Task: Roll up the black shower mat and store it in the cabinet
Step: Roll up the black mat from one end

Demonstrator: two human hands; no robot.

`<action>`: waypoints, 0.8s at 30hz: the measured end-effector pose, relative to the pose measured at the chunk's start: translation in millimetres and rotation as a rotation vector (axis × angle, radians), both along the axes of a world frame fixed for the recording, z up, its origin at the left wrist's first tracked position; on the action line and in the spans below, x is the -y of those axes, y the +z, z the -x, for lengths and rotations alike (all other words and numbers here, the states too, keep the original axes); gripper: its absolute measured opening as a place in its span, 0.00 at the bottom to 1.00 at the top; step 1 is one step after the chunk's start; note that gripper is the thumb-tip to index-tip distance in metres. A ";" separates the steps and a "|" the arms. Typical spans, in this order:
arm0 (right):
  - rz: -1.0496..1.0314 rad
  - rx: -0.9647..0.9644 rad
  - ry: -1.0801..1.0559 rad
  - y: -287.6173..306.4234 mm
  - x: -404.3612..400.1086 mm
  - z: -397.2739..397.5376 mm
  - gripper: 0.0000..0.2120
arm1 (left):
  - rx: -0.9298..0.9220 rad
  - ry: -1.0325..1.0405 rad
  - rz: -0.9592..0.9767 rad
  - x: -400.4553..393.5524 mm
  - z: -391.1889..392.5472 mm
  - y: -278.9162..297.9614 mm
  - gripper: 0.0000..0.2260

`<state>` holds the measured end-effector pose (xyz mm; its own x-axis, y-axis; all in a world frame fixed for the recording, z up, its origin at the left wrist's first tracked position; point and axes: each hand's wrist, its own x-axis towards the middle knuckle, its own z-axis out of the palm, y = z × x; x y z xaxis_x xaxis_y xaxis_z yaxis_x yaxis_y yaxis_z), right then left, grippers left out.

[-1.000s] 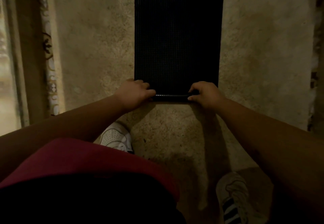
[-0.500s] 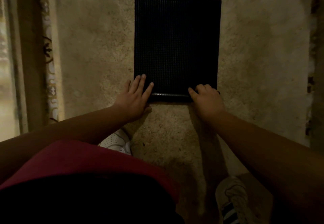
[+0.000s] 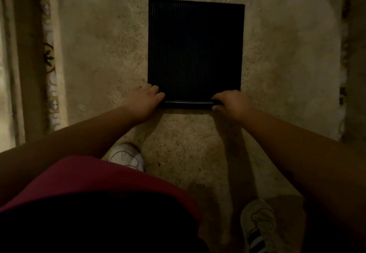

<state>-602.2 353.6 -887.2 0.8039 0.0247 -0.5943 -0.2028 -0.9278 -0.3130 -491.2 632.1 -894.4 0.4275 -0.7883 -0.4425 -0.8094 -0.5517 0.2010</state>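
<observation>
The black shower mat (image 3: pixel 195 50) lies on a beige shaggy rug, mostly flat, with a ribbed texture. Its near edge is curled into a thin tight roll (image 3: pixel 188 104) that runs between my hands. My left hand (image 3: pixel 143 99) curls over the roll's left end, fingers on the mat. My right hand (image 3: pixel 230 103) grips the roll's right end, with fingers wrapped over it. No cabinet is in view.
The beige rug (image 3: pixel 287 64) covers the floor around the mat. A patterned carpet border (image 3: pixel 49 64) runs down the left side, and a darker strip (image 3: pixel 354 54) lies at the right. My two sneakers (image 3: pixel 126 156) (image 3: pixel 257 227) stand on the rug below the mat.
The roll has advanced a little along the mat, so the flat part is shorter. My left hand spread its fingers open half a second ago and is now curled over the roll again.
</observation>
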 end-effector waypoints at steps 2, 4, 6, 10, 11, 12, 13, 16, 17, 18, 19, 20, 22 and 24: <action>-0.035 -0.084 0.009 0.5 0.7 2.6 0.16 | -0.039 -0.009 0.029 -4.7 -0.3 1.3 0.14; -0.083 -0.104 -0.017 -0.6 -0.7 9.2 0.17 | -0.081 -0.019 0.043 -8.8 2.3 3.8 0.16; -0.096 -0.039 -0.078 -2.5 -1.7 15.7 0.18 | -0.095 -0.017 0.059 -8.7 1.4 6.7 0.17; -0.019 0.105 -0.151 -3.9 -8.4 23.3 0.20 | -0.161 0.039 0.037 -4.1 -10.4 11.6 0.17; -0.010 0.145 -0.161 -3.5 -11.3 25.9 0.18 | -0.176 0.070 0.025 -3.5 -9.0 12.5 0.17; 0.007 0.184 -0.138 -3.7 -14.4 29.4 0.16 | -0.186 0.106 0.019 -3.5 -5.3 12.6 0.17; 0.035 0.219 -0.095 -4.1 -17.4 34.0 0.15 | -0.177 0.134 0.018 -3.3 -0.6 12.4 0.17; 0.156 0.236 0.014 -5.3 -20.1 46.1 0.23 | -0.041 0.122 -0.027 2.5 4.9 12.6 0.18; 0.193 0.205 0.050 -5.8 -19.3 47.4 0.27 | -0.024 0.116 -0.064 6.3 1.1 14.2 0.18; 0.220 0.187 0.080 -6.7 -18.0 46.3 0.29 | -0.040 0.106 -0.102 9.9 -4.6 15.6 0.19; 0.236 0.184 0.099 -7.2 -16.9 43.2 0.28 | -0.071 0.082 -0.138 13.4 -10.3 17.6 0.19; 0.238 0.189 0.110 -6.9 -16.1 38.6 0.26 | -0.090 0.049 -0.164 15.7 -14.6 20.4 0.18; 0.202 0.184 0.094 -4.3 -15.1 29.3 0.22 | -0.041 -0.014 -0.162 19.2 -19.5 25.8 0.18; 0.170 0.168 0.040 -1.0 -14.2 25.3 0.20 | 0.051 -0.077 -0.141 24.1 -16.8 29.5 0.20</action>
<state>-627.5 367.9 -888.3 0.8924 -0.0304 -0.4502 -0.1232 -0.9762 -0.1783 -474.5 608.0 -864.9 0.3927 -0.7512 -0.5306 -0.8577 -0.5074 0.0836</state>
